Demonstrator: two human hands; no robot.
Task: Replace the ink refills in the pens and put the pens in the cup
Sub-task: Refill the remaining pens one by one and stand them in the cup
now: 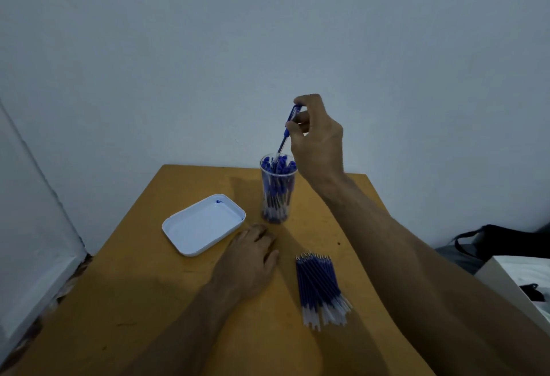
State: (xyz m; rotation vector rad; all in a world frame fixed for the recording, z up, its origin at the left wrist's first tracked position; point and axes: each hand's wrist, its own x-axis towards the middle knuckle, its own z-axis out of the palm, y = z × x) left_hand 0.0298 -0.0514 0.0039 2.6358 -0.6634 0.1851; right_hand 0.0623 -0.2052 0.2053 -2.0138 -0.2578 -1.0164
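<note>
A clear plastic cup [278, 197] stands near the far edge of the wooden table [143, 301], packed with several blue-capped pens. My right hand [317, 140] is raised above the cup and pinches a blue pen [286, 131] by its upper end; the pen hangs tilted with its lower tip at the cup's mouth. My left hand [251, 256] rests flat on the table in front of the cup, fingers relaxed, holding nothing. A bundle of blue ink refills [320, 289] lies on the table to the right of my left hand.
A white shallow tray [178, 232] sits left of the cup with a small blue speck at its far rim. A wall rises right behind the table. A black bag [503, 244] and a white surface [518, 280] lie off the table's right side.
</note>
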